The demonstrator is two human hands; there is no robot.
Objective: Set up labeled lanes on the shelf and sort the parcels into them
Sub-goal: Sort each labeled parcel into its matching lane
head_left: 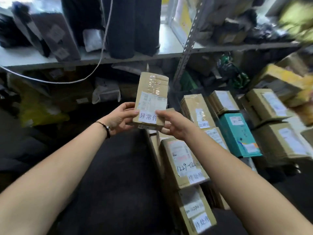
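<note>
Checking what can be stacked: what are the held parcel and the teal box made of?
Held parcel: matte brown cardboard, with glossy clear tape that glints and white paper labels. Teal box: probably printed cardboard, smooth faces, crisp folded edges.

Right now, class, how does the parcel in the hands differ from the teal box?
The held parcel is brown cardboard; the teal box is printed teal. The held parcel is gripped by the left hand and right hand; the teal box sits among stacked cartons. The held parcel bears a handwritten slip; the teal box shows none. Both carry white labels.
</note>
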